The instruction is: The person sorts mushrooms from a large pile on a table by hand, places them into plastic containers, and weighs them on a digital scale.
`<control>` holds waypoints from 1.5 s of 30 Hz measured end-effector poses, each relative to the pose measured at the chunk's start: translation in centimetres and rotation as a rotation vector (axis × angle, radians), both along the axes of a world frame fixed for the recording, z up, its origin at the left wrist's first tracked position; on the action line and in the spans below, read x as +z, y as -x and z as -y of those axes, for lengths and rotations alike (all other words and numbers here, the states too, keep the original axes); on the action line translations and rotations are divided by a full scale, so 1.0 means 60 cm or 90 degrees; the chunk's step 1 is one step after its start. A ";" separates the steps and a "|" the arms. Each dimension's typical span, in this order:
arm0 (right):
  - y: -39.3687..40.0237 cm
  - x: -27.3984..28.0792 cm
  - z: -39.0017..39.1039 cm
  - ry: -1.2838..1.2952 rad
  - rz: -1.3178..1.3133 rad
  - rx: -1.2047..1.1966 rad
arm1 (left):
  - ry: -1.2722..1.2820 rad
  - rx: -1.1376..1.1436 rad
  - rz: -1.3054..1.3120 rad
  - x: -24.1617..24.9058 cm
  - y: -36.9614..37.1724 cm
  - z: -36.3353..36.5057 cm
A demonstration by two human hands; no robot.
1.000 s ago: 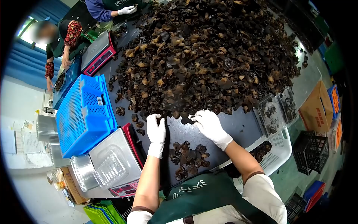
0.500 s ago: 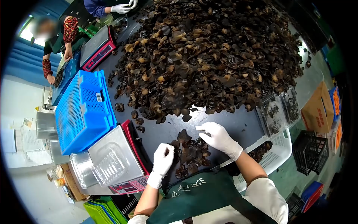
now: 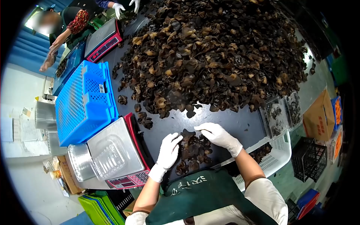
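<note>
A small pile of dark wood ear mushrooms (image 3: 195, 150) lies on the grey table in front of my apron. My left hand (image 3: 168, 150), in a white glove, is at the pile's left edge with its fingers stretched forward and slightly apart. Over the pile's upper right edge reaches my gloved right hand (image 3: 219, 138), index finger extended left and thumb apart from it. Neither hand visibly holds a mushroom. Beyond them rises a large heap of wood ear mushrooms (image 3: 217, 56).
Left of me, a scale (image 3: 131, 150) carries a clear plastic container (image 3: 109, 161). A blue crate (image 3: 82, 105) stands behind it. To the right are clear tubs (image 3: 275, 116) and a white basket (image 3: 279, 157). Two co-workers are at the far left and top.
My left hand has moved up and right, its fingers uncurling along the pile. The right hand has barely shifted. At the far left, a co-worker's arms have lifted, and the other co-worker's gloved hands have parted.
</note>
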State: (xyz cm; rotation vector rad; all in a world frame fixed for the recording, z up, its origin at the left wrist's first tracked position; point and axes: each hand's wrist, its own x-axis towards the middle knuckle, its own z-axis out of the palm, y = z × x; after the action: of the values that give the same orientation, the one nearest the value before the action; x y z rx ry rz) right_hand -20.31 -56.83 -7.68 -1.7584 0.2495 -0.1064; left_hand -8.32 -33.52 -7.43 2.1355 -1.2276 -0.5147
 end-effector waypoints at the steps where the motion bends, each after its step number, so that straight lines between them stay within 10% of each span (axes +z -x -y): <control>1: 0.008 0.005 0.005 0.000 -0.003 0.004 | 0.011 0.056 -0.007 0.006 0.007 -0.003; 11: 0.028 0.018 -0.043 0.356 0.085 0.029 | -0.067 0.171 -0.155 0.103 0.073 -0.085; 15: 0.031 0.047 -0.044 0.091 0.141 -0.048 | -0.161 0.145 -0.151 0.098 0.109 -0.112; 19: 0.077 0.092 0.013 -0.113 -0.114 0.113 | -0.171 0.156 -0.116 0.083 0.123 -0.118; 21: 0.108 0.100 0.056 0.051 -0.135 0.373 | -0.136 0.156 -0.082 0.083 0.125 -0.116; 24: 0.133 0.130 0.062 0.106 -0.414 0.361 | -0.035 0.264 -0.144 0.071 0.115 -0.107; 32: 0.000 0.037 -0.119 0.518 0.183 -0.021 | -0.078 0.256 0.042 -0.014 0.034 -0.029; 39: -0.060 -0.005 -0.162 0.683 0.078 0.079 | -0.107 0.241 0.045 -0.025 0.011 -0.029; 45: 0.030 0.132 -0.024 0.057 -0.149 0.037 | 0.138 0.294 -0.256 0.047 0.054 -0.029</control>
State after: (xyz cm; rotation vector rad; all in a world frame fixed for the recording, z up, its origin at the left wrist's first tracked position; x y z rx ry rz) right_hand -22.13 -55.40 0.23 -1.8657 0.3671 0.1328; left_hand -11.54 -31.80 -4.60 1.9220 -0.5221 -0.5397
